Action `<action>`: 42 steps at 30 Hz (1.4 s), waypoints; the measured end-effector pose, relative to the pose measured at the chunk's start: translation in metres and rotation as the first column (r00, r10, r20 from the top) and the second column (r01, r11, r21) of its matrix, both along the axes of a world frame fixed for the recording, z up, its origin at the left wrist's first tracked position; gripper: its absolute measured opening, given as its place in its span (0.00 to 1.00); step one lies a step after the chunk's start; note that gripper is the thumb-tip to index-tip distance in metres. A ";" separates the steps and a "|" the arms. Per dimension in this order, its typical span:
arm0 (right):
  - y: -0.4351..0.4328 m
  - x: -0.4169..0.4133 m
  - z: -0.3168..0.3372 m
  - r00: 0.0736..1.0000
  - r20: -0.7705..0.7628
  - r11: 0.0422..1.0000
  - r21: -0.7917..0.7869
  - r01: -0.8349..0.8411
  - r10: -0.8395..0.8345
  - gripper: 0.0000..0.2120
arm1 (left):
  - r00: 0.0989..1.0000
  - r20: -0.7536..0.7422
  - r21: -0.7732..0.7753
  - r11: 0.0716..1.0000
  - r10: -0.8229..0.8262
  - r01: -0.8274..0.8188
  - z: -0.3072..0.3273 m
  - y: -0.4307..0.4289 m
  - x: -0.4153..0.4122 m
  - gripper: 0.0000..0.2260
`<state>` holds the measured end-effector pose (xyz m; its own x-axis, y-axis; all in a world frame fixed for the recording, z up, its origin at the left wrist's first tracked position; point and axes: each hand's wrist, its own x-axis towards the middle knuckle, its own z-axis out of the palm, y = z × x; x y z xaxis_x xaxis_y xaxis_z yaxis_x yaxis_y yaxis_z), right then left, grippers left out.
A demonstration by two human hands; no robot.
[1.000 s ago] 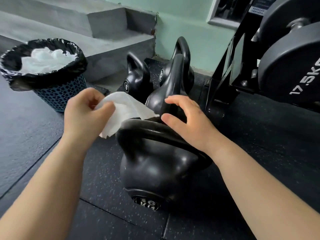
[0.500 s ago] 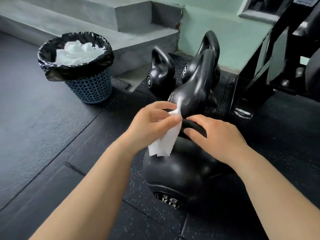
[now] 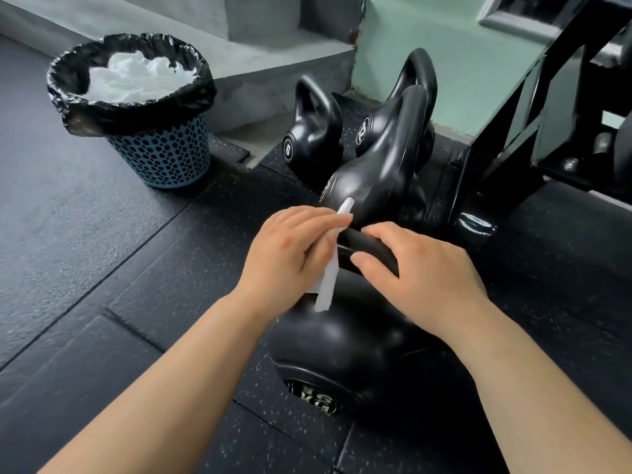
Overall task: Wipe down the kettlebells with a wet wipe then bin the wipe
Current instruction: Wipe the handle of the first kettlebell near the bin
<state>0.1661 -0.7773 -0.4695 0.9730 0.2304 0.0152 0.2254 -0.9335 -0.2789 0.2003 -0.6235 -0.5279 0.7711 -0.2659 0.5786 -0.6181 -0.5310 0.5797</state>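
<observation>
A large black 16 kg kettlebell [image 3: 342,347] stands on the floor right in front of me. My left hand [image 3: 290,251] grips a white wet wipe [image 3: 329,282] wrapped against the left end of its handle [image 3: 369,248]. My right hand [image 3: 424,271] curls over the right part of the same handle. Behind it stands a second tall kettlebell [image 3: 379,165], and further back a small one marked 6 [image 3: 313,138] and another [image 3: 415,83] by the wall. A bin [image 3: 160,155] with a black liner, full of used white wipes, stands at the upper left.
Dark rubber floor tiles [image 3: 85,234] spread to the left and front. Grey concrete steps [image 3: 273,56] rise behind the bin. A black weight rack [image 3: 506,131] stands at the right, close to the kettlebells.
My left hand brought the wipe from mid-air onto the near kettlebell's handle and closed round it. My right hand settled onto the handle. The view shifted, so the bin appears nearer the middle.
</observation>
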 end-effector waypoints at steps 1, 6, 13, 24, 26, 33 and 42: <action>0.000 0.000 -0.001 1.000 0.005 1.000 -0.007 -0.001 0.001 0.20 | 1.000 -0.007 -0.068 0.998 0.014 -0.014 -0.002 0.000 0.000 0.14; -0.002 -0.002 0.000 0.999 0.041 1.000 -0.014 -0.004 0.004 0.21 | 0.853 -0.520 -0.510 0.788 0.036 -0.344 -0.002 0.002 -0.003 0.16; 0.001 -0.001 0.000 0.998 0.055 0.999 -0.040 0.010 -0.007 0.22 | 0.472 -0.850 -0.507 0.609 -0.234 -0.610 -0.050 0.015 -0.006 0.06; 0.002 -0.002 0.003 0.999 0.033 0.996 -0.081 0.028 -0.025 0.20 | 0.998 0.022 -0.125 0.990 -0.065 0.067 0.005 -0.021 -0.020 0.13; 0.002 -0.002 0.003 0.999 0.039 0.998 -0.065 0.017 -0.015 0.19 | 0.989 0.144 0.033 0.999 -0.020 0.015 -0.008 -0.017 -0.015 0.15; 0.002 -0.002 0.001 0.999 0.049 1.000 -0.026 0.007 -0.006 0.21 | 0.978 -0.194 -0.250 0.961 0.071 -0.119 -0.016 0.003 -0.004 0.13; 0.004 -0.002 0.001 0.997 0.075 0.997 -0.071 0.016 -0.011 0.23 | 0.752 -0.659 -0.407 0.836 0.010 -0.368 -0.021 0.008 -0.008 0.09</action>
